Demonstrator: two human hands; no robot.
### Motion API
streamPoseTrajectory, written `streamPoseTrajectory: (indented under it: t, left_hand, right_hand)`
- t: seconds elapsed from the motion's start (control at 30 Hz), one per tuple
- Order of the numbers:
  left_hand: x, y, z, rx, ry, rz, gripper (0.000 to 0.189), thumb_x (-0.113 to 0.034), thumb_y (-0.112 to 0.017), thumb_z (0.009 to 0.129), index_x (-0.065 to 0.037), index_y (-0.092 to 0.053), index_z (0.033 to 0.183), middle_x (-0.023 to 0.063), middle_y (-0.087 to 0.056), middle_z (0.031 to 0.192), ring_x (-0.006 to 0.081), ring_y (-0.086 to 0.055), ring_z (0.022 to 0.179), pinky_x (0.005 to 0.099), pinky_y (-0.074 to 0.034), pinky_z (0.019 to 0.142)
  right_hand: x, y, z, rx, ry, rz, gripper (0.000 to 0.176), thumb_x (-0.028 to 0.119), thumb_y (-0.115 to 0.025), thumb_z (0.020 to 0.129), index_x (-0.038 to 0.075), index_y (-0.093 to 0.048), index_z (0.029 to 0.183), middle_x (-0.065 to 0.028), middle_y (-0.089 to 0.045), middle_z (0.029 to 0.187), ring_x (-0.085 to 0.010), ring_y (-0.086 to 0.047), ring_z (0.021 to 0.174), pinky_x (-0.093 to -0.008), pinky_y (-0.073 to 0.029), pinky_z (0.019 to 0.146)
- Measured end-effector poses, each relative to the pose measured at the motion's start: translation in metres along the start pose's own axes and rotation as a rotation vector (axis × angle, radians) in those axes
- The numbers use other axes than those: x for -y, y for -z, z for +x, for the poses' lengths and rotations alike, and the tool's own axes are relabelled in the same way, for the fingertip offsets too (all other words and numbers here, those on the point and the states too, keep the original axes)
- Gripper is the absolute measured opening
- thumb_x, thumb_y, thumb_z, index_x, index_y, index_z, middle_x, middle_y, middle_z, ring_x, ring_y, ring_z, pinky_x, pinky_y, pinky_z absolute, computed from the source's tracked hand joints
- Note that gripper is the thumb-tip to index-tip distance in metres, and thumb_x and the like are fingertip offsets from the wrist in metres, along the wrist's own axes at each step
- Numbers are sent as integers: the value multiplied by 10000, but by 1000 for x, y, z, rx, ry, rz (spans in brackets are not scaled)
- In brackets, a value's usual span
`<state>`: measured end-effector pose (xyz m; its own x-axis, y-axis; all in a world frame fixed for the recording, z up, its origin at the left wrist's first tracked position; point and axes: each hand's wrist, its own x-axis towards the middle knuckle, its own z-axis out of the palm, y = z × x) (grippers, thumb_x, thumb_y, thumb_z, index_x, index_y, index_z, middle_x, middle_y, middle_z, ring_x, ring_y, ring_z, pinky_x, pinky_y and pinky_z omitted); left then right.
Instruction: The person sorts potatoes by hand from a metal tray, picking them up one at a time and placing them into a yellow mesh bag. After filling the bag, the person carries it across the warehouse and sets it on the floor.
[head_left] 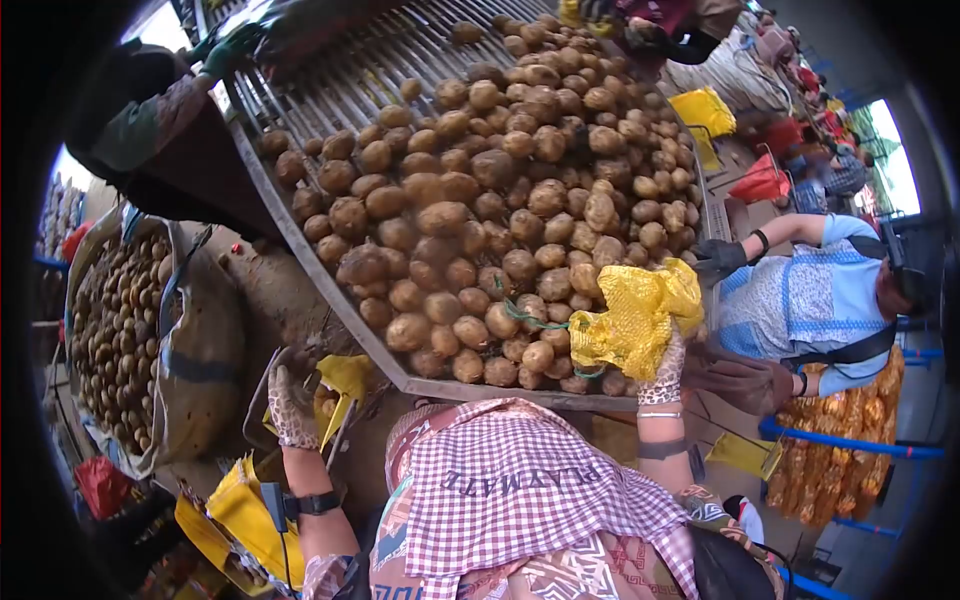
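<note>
My right hand (662,368), in a spotted glove, grips a crumpled yellow mesh bag (632,312) above the near right corner of the sorting table. A green drawstring (530,318) trails from the bag across the potatoes (500,240). My left hand (291,405), gloved alike, is low on the left beside a thin metal frame with a yellow bucket-like holder (345,378). Its fingers point up and look stretched out, with nothing visible in them. Some potatoes show inside that yellow holder.
The slatted metal table (330,290) has a raised rim. A large sack of potatoes (120,330) stands left. Co-workers stand at the left, at the far side and at the right, one in a blue shirt (800,300). Filled mesh bags (840,440) stand behind a blue rail (850,441).
</note>
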<state>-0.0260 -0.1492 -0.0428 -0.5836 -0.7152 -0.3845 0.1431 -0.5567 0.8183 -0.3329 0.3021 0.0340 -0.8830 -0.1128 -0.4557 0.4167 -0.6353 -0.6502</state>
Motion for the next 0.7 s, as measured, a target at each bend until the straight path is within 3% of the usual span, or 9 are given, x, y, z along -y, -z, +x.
streamPoseTrajectory:
  t: [0.1, 0.17, 0.23, 0.3, 0.33, 0.4, 0.53, 0.63, 0.7]
  left_hand:
    - [-9, -138, 10, 494, 109, 81, 448, -353, -572, 915, -60, -514, 1250, 92, -622, 1114, 211, -604, 1009, 364, -483, 886]
    - [9, -213, 26, 686, 206, 163, 475, -336, -581, 910, -46, -495, 1276, 92, -613, 1124, 198, -596, 1025, 360, -482, 897]
    - [23, -288, 38, 853, 139, 297, 425, -276, -539, 940, -19, -491, 1276, 112, -581, 1194, 228, -578, 1090, 339, -478, 921]
    - [65, -336, 72, 869, -85, 613, 464, -260, -564, 911, -9, -480, 1292, 158, -549, 1259, 275, -554, 1144, 359, -448, 970]
    - [77, -355, 88, 879, -91, 630, 464, -260, -564, 911, -9, -480, 1292, 158, -549, 1259, 275, -554, 1144, 359, -448, 970]
    - [93, -388, 111, 757, -592, 1434, 585, -266, -612, 859, -16, -417, 1352, 203, -484, 1340, 324, -508, 1205, 388, -403, 1019]
    - [106, -442, 123, 854, -508, 1826, 702, -330, -603, 841, -70, -313, 1425, 209, -415, 1399, 343, -481, 1232, 399, -411, 1011]
    - [117, -471, 123, 806, -391, 1979, 692, -355, -595, 838, -79, -331, 1416, 198, -421, 1396, 343, -494, 1217, 407, -426, 991]
    - [121, -472, 133, 826, -433, 2000, 665, -372, -608, 827, -70, -388, 1378, 181, -476, 1351, 335, -518, 1188, 407, -435, 974]
  right_hand:
    - [-5, 52, -5, -64, 1, 26, 498, 292, -646, 876, 46, -493, 1282, -134, -577, 1213, -277, -572, 1090, -426, -499, 910]
    - [-10, 54, -23, -184, 26, 32, 550, 296, -681, 851, 44, -481, 1297, -115, -568, 1227, -261, -575, 1082, -413, -502, 906]
    - [-14, 60, -36, -281, 144, -129, 600, 286, -719, 823, 43, -470, 1312, -90, -566, 1226, -243, -580, 1061, -396, -506, 896]
    - [-15, 73, -45, -273, 182, -113, 641, 257, -757, 793, 44, -463, 1321, -73, -569, 1218, -223, -574, 1068, -366, -504, 892]
    - [-14, 76, -51, -297, 191, -134, 591, 234, -726, 815, 35, -471, 1310, -94, -575, 1211, -240, -585, 1054, -379, -512, 883]
    - [-13, 95, -60, -323, 205, -140, 542, 210, -695, 838, 25, -479, 1299, -115, -580, 1203, -258, -596, 1040, -393, -520, 873]
    - [-26, 129, -54, -462, 312, -304, 563, 203, -716, 823, 20, -482, 1301, -94, -581, 1191, -231, -598, 1013, -368, -516, 853]
    - [-24, 116, -49, -520, 290, -287, 555, 188, -724, 823, 20, -487, 1296, -80, -580, 1188, -208, -592, 1006, -344, -512, 850]
    - [-23, 104, -44, -417, 240, -315, 585, 216, -763, 798, 17, -497, 1280, -57, -560, 1222, -176, -549, 1057, -317, -465, 902]
